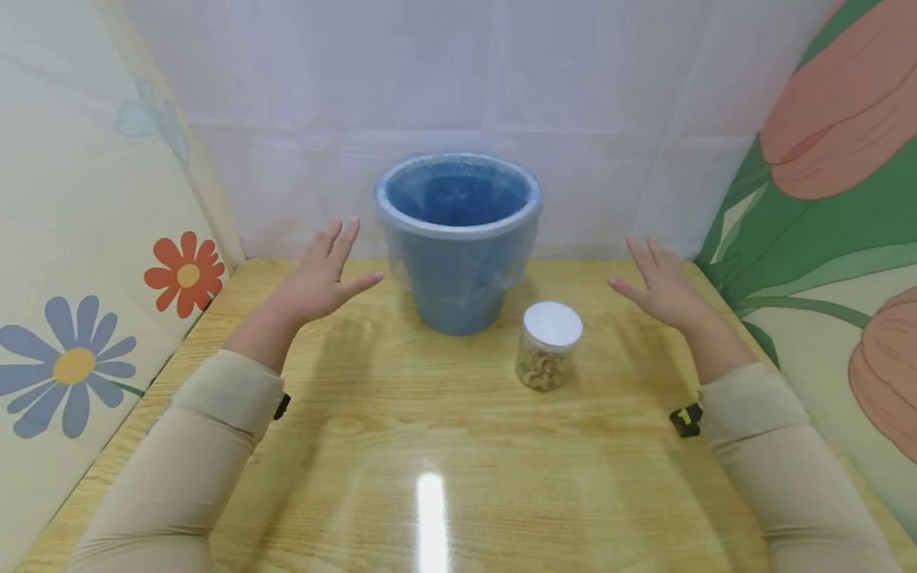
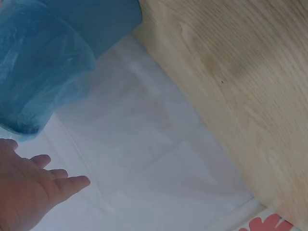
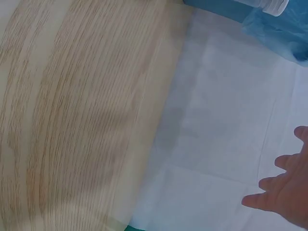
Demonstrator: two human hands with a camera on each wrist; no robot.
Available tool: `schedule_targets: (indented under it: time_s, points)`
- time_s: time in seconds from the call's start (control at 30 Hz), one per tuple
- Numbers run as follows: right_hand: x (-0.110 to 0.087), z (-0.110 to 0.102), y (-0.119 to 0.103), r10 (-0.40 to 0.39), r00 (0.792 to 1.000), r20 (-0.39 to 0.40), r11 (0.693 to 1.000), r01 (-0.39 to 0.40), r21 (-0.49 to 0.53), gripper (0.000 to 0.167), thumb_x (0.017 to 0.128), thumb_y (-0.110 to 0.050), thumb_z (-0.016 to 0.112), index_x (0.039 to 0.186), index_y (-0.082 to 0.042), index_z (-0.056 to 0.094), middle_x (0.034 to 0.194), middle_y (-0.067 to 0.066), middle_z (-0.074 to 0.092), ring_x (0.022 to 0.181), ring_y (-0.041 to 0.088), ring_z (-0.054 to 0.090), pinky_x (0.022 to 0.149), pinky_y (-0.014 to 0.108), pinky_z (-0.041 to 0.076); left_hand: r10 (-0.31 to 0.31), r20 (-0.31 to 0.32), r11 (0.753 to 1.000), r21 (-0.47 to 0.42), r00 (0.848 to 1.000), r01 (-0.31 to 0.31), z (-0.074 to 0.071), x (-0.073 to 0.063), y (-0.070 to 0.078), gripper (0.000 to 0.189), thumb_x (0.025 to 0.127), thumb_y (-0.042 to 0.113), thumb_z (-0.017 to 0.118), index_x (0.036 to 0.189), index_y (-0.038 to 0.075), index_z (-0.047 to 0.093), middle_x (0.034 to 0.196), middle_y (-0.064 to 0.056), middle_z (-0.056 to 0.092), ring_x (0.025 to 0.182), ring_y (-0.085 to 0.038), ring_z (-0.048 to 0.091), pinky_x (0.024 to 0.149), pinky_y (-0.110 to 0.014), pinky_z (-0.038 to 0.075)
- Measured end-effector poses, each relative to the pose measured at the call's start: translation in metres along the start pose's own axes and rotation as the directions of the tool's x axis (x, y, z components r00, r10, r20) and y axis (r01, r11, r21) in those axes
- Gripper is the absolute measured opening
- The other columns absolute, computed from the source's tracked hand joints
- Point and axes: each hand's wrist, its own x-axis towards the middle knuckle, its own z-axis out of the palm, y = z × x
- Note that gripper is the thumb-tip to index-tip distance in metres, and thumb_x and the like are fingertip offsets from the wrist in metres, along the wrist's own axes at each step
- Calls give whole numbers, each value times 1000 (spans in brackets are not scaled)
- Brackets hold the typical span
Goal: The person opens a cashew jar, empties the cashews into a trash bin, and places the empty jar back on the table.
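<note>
A blue bucket lined with a clear plastic bag stands upright at the back middle of the table. In front of it and to its right is a clear jar with a white lid, holding pale brown, nut-like pieces. My left hand hovers left of the bucket, fingers spread, holding nothing. On the other side, my right hand is raised right of the jar, its fingers also spread and apart from everything. The right wrist view catches only the white lid and bucket's edge at the top.
The wooden table runs back to a white cloth wall. Flower-printed panels rise along the left and right sides. Small black devices sit at both wrists by the sleeve cuffs.
</note>
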Motion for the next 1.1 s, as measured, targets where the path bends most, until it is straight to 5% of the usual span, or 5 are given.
schedule_targets:
  time_s: [0.47, 0.87, 1.1]
  points:
    - [-1, 3, -9, -33, 999, 21, 987, 29, 156, 75, 93, -52, 37, 147, -21, -4, 150, 15, -16, 136, 39, -11, 104, 65, -3, 41, 36, 984, -175, 999, -34, 12, -3, 10, 90, 82, 63, 50, 143, 36, -11, 153, -7, -8, 138, -31, -5, 107, -61, 7]
    - [1, 8, -8, -112, 994, 3, 979, 110, 169, 72, 94, -46, 42, 148, -21, 2, 152, 14, -4, 137, 36, -4, 107, 60, 0, 142, 25, 966, -221, 990, -133, 25, -3, 28, 90, 82, 57, 56, 147, 28, 2, 152, -7, 7, 138, -29, 8, 109, -54, 15]
    - [2, 10, -7, -141, 990, -24, 971, 143, 191, 70, 94, -43, 44, 148, -16, 6, 152, 16, 4, 137, 37, 2, 108, 58, 3, 239, 31, 942, -252, 971, -224, 33, -1, 40, 87, 82, 53, 59, 148, 25, 8, 152, -3, 10, 138, -26, 10, 111, -47, 15]
